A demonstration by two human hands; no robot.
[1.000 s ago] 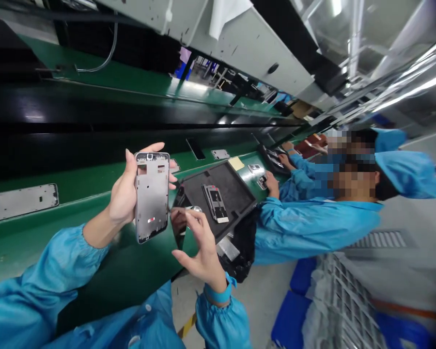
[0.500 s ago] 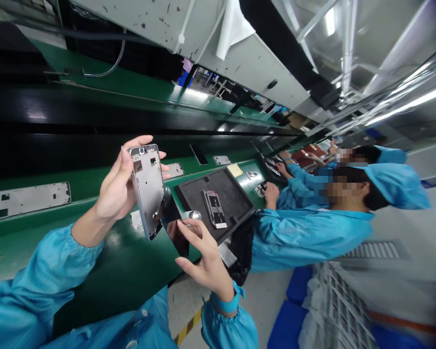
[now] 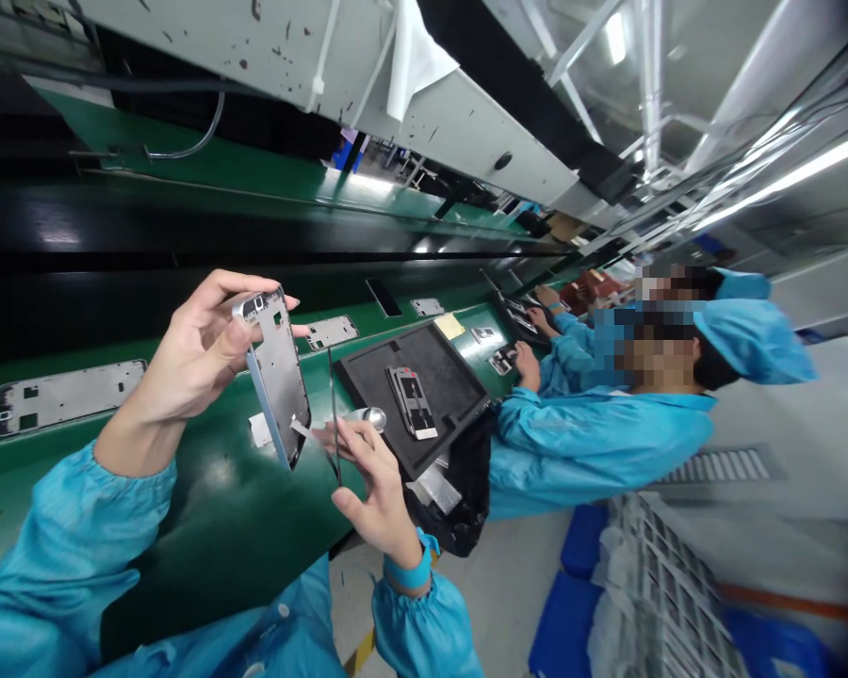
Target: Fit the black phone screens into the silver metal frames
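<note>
My left hand point(image 3: 198, 353) grips a silver phone frame point(image 3: 279, 367) near its top, holding it tilted above the green bench. My right hand point(image 3: 378, 494) pinches a thin dark phone screen point(image 3: 334, 414), seen almost edge-on beside the frame. A pale flex cable point(image 3: 301, 427) sticks out from the frame's lower end toward the screen; whether it joins them I cannot tell. Behind my right fingers lies a shiny round-ended metal object point(image 3: 374, 419), partly hidden. A scrap of white paper point(image 3: 260, 430) lies on the bench behind the frame.
A black tray point(image 3: 367, 363) carries stacked phone parts point(image 3: 414, 405). More frames lie at left point(image 3: 71, 395) and behind point(image 3: 332, 331), near a dark screen point(image 3: 383, 297). A co-worker in blue point(image 3: 594, 443) works at right, beside a black bag point(image 3: 470, 513). Blue bins point(image 3: 565, 612) stand on the floor.
The screen has turned from showing its dark face to nearly edge-on in my right hand. My left hand has tilted the frame so its side edge shows more. The camera view has shifted slightly.
</note>
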